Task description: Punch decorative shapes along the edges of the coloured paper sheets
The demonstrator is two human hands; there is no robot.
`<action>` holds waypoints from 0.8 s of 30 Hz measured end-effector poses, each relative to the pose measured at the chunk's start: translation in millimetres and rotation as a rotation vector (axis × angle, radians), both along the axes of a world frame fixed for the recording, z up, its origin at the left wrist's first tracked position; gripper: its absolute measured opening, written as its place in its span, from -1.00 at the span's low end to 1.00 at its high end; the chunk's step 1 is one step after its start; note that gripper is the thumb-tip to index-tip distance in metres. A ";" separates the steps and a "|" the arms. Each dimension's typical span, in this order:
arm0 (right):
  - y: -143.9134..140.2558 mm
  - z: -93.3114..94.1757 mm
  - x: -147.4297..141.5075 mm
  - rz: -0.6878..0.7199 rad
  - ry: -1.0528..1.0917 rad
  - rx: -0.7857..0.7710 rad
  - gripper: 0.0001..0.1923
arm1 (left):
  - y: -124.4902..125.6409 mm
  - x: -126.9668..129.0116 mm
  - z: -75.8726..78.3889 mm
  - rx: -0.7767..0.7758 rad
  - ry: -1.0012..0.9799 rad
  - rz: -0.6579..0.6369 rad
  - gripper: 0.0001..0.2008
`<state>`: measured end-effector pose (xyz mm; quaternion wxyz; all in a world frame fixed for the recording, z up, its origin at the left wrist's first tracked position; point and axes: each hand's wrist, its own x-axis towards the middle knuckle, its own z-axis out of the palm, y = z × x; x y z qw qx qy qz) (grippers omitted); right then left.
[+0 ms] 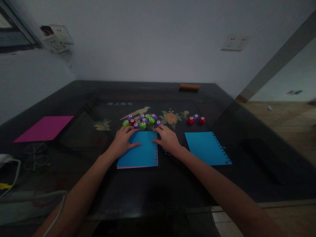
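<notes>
A blue punched loose-leaf sheet [138, 156] lies on the dark table before me, holes along its right edge. A pink edge [134, 167] shows beneath its near side. My left hand [124, 141] rests on its upper left, thumb stretched across the paper and apart from the fingers. My right hand [168, 138] touches its upper right, thumb on the sheet, fingers at the far corner. Just beyond the hands sits a cluster of small green, purple and red balls with eye-like white spots [144, 121]. A second blue punched sheet [206, 148] lies to the right.
Two red balls and a purple one [196, 119] sit at the right. A magenta sheet [45, 128] lies far left, near white cables [17, 171]. An orange-brown cylinder [189, 87] lies along the back edge. A dark flat object [268, 159] rests at the right.
</notes>
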<state>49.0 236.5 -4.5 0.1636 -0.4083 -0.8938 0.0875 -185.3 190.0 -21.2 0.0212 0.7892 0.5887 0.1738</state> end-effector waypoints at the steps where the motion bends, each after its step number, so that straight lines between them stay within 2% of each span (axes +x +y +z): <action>1: -0.4 -0.2 -0.7 0.001 0.024 -0.010 -0.62 | -0.5 0.4 0.9 0.007 0.000 -0.001 -0.41; 10: 2.8 -5.5 -5.9 -0.045 0.098 -0.181 -0.85 | -3.2 7.7 10.2 0.056 -0.012 0.007 -0.51; 13: 4.5 -4.6 -7.1 -0.059 0.168 -0.259 -0.84 | -4.6 8.4 15.6 0.070 -0.078 0.011 -0.58; 16: 4.1 0.5 -6.6 -0.066 0.318 -0.440 -0.78 | -6.1 7.1 22.9 0.122 -0.238 0.087 -0.60; 19: 3.1 7.8 -3.5 -0.046 0.490 -0.620 -0.83 | -6.9 6.6 29.7 0.122 -0.505 0.191 -0.52; 22: 3.9 14.6 1.8 -0.051 0.579 -0.671 -0.83 | -7.7 10.1 33.8 -0.018 -0.841 0.233 -0.47; 24: 5.7 18.7 6.2 -0.059 0.622 -0.671 -0.80 | -9.2 14.5 35.4 -0.151 -0.990 0.268 -0.48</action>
